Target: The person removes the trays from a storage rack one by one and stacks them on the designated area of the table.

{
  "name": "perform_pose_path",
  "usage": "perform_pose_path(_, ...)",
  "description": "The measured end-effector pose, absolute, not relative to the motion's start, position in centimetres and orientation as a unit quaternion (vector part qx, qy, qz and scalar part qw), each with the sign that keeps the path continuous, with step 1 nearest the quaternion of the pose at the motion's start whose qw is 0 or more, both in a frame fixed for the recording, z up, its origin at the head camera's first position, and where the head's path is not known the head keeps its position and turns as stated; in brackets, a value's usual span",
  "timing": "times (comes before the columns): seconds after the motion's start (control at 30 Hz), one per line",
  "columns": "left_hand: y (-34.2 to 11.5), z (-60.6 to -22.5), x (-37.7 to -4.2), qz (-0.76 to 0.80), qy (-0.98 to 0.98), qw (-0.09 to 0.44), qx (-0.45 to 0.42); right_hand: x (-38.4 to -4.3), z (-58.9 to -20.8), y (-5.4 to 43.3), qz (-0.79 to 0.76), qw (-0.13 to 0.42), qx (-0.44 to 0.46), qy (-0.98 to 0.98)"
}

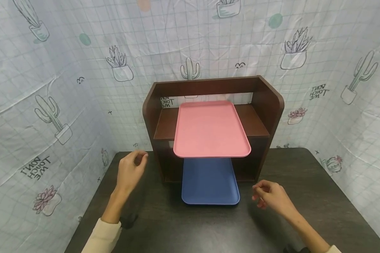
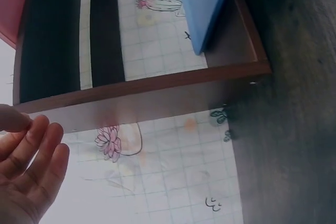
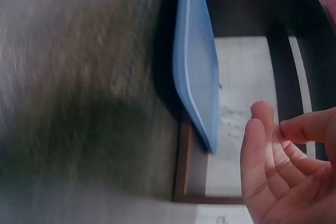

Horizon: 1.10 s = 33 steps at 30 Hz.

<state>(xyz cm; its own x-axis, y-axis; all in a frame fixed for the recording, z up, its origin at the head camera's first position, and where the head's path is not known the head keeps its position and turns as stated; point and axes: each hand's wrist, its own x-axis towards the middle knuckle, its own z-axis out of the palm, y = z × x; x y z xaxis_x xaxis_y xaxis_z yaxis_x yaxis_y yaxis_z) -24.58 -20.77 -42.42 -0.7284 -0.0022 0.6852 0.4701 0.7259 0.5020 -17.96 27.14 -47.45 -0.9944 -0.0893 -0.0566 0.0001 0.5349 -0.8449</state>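
Observation:
A pink tray (image 1: 211, 130) lies on the upper shelf of a dark brown wooden rack (image 1: 262, 119), its front part jutting out past the shelf. Below it, a blue tray (image 1: 210, 182) sits in the lower level and sticks out over the table. My left hand (image 1: 130, 172) hovers left of the rack, its fingers loosely bent and thumb near the fingertips, holding nothing. To the right of the blue tray, my right hand (image 1: 273, 198) is held above the table with loosely curled fingers and nothing in them. Neither hand touches a tray.
The rack stands at the back of a dark wooden table (image 1: 209, 228). Behind it and on both sides hangs a white gridded cloth (image 1: 152, 45) printed with cacti and potted plants. The pink tray overhangs part of the blue one.

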Motion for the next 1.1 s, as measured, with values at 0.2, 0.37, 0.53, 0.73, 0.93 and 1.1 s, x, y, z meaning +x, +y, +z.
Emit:
perform_pose_path(0.2,-20.4,-41.8,-25.0,-0.388,-0.838,0.358,-0.136,-17.6,-48.4,24.8,-0.506,0.068,-0.024,0.859)
perform_pose_path(0.37,-19.9,-41.0,-25.3,-0.416,-0.831,0.349,-0.120,-17.5,-49.1,23.4,-0.527,0.085,-0.031,0.845)
perform_pose_path(0.53,-19.5,-40.2,-25.5,-0.443,-0.834,0.312,-0.105,-17.4,-49.6,22.2,-0.565,0.118,-0.026,0.816)
perform_pose_path(0.73,-19.3,-39.3,-26.1,-0.475,-0.829,0.275,-0.104,-17.3,-50.2,21.0,-0.594,0.160,-0.038,0.788)
perform_pose_path(0.93,-19.0,-38.7,-26.7,-0.488,-0.831,0.245,-0.101,-17.1,-51.4,19.3,-0.623,0.186,-0.058,0.758)
perform_pose_path(1.1,-18.7,-38.8,-27.1,-0.501,-0.828,0.232,-0.104,-16.8,-52.4,17.9,-0.642,0.194,-0.047,0.740)
